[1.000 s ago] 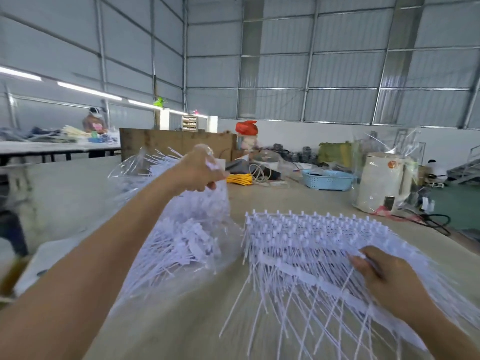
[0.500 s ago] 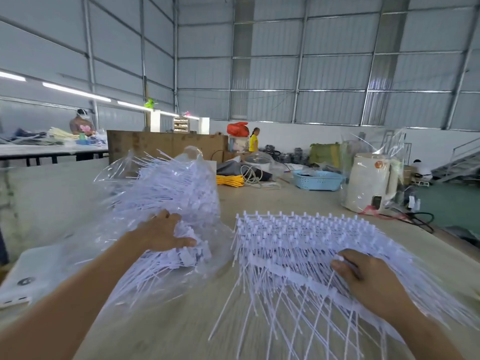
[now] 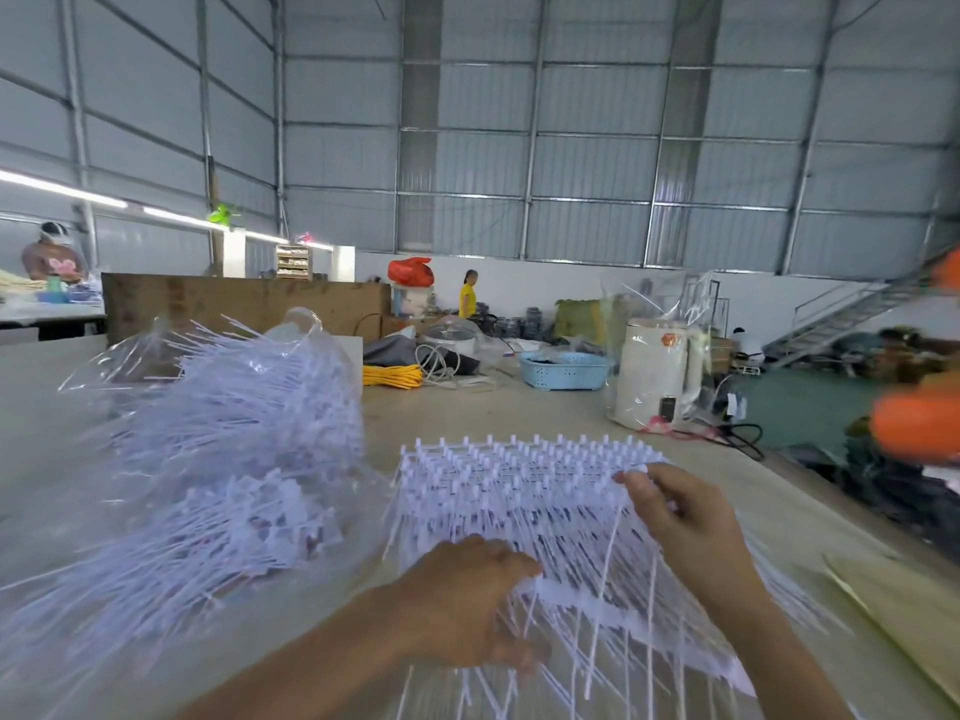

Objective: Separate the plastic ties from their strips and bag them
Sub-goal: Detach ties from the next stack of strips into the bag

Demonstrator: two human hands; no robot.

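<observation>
Both my hands are on the stack of white plastic tie strips lying in front of me on the pale, smooth table. The strips form a flat lattice: rows of small square heads stand up like pegs along the far edge, and thin, stiff tails run toward me and fan out over the near side. My left hand lies over the near part of the stack, fingers curled down among the tails; they seem to gather some strands, though blur hides exactly how many. My right hand reaches across the right side, fingertips bent and pinching at the heads near the far right corner.

To my left sits the clear plastic bag, crinkled and glossy, heaped with loose ties that bristle out in every direction like a spiky mound. It lies just beside the stack.

Further back on the table are a coil of yellow cord, a light blue perforated basket, and a cream, rounded appliance wrapped in transparent film. A brown wooden board stands upright behind the bag. The hall's walls are ribbed grey metal sheeting.
</observation>
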